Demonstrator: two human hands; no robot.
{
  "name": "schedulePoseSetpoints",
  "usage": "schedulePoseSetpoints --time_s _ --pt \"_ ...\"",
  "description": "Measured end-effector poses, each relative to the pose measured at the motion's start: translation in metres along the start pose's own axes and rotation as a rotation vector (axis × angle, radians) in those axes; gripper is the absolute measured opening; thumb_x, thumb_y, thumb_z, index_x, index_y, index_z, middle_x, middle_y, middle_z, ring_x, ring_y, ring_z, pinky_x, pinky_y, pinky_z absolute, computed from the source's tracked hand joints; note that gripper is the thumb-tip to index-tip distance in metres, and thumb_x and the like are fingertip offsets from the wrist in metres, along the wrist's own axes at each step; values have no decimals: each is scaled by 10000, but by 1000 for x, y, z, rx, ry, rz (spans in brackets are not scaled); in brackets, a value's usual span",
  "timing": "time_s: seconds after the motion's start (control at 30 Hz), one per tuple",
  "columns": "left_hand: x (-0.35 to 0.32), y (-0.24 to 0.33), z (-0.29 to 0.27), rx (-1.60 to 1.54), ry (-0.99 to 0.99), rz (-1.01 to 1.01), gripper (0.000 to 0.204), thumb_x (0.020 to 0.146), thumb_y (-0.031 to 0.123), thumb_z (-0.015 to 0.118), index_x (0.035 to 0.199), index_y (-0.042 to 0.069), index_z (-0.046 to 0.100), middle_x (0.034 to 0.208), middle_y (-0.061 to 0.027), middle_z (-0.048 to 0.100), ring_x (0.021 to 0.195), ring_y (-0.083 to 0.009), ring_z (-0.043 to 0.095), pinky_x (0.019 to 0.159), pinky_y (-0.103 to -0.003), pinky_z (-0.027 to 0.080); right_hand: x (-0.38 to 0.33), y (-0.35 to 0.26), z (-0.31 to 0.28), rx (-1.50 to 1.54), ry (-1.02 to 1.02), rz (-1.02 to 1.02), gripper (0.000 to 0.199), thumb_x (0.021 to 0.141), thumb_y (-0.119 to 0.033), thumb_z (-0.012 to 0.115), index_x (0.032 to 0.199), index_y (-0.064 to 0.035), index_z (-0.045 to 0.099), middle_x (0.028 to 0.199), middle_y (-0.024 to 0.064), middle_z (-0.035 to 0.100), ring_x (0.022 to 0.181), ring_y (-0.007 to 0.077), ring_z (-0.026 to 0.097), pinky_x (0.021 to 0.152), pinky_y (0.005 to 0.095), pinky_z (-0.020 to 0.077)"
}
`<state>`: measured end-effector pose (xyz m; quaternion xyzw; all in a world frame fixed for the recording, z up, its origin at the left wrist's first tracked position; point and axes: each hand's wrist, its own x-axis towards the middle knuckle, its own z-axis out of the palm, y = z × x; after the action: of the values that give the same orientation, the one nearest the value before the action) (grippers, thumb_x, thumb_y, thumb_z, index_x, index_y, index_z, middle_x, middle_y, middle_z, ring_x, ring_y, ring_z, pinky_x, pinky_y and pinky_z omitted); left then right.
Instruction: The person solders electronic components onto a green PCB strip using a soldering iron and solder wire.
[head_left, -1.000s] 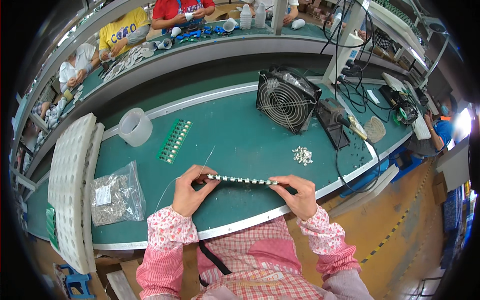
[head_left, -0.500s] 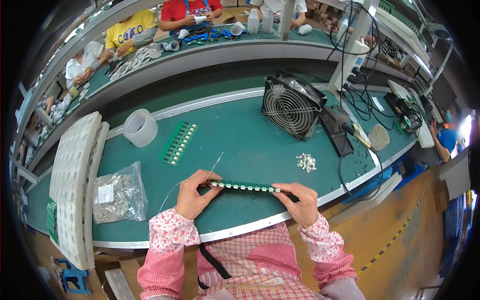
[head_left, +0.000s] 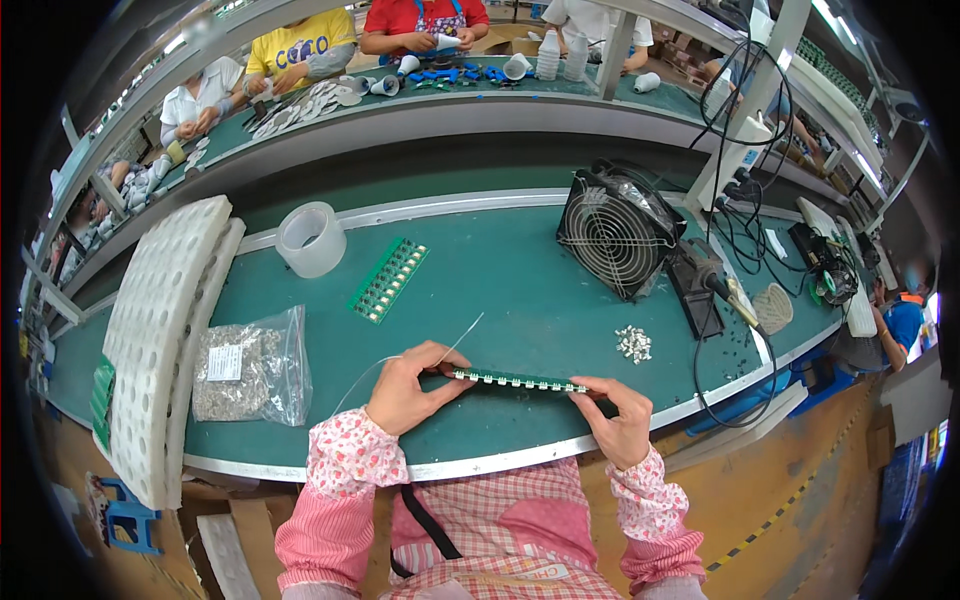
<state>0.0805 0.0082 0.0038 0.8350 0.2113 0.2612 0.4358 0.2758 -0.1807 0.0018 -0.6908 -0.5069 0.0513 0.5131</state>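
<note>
I hold a long narrow green circuit board strip (head_left: 520, 380) level over the front of the green workbench (head_left: 500, 290). My left hand (head_left: 405, 388) pinches its left end and my right hand (head_left: 622, 420) grips its right end. A thin wire (head_left: 462, 338) rises from beside my left fingers. A second green board strip (head_left: 389, 279) lies flat further back on the bench. A small heap of metal parts (head_left: 633, 343) sits to the right of the strip.
A roll of clear tape (head_left: 311, 239) stands at the back left. White foam trays (head_left: 160, 330) and a clear bag of small parts (head_left: 240, 368) lie at the left. A fan (head_left: 615, 232), a soldering iron stand (head_left: 700, 285) and cables occupy the right. Other people work at the far bench.
The strip and both hands have stayed in nearly the same place, shifting slightly toward me. Nothing was picked up or let go.
</note>
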Motion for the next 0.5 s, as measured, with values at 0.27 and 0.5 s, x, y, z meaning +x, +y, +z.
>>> schedulePoseSetpoints --time_s 0.27,0.5 --pt "-17 4 -15 74 -144 10 207 730 72 677 935 82 649 918 -51 626 858 -208 608 814 -326 452 -18 -4 -1 -145 -72 -101 235 703 0 708 935 -28 680 841 107 678 769 235 652 748 319 505" --pt "-40 12 -11 264 -112 117 220 709 -17 593 903 72 645 983 -51 639 943 -236 579 841 -353 402 -42 -9 -4 -367 -178 -265 381 688 -108 731 1057 -60 650 1022 91 658 1029 260 595 931 429 431"
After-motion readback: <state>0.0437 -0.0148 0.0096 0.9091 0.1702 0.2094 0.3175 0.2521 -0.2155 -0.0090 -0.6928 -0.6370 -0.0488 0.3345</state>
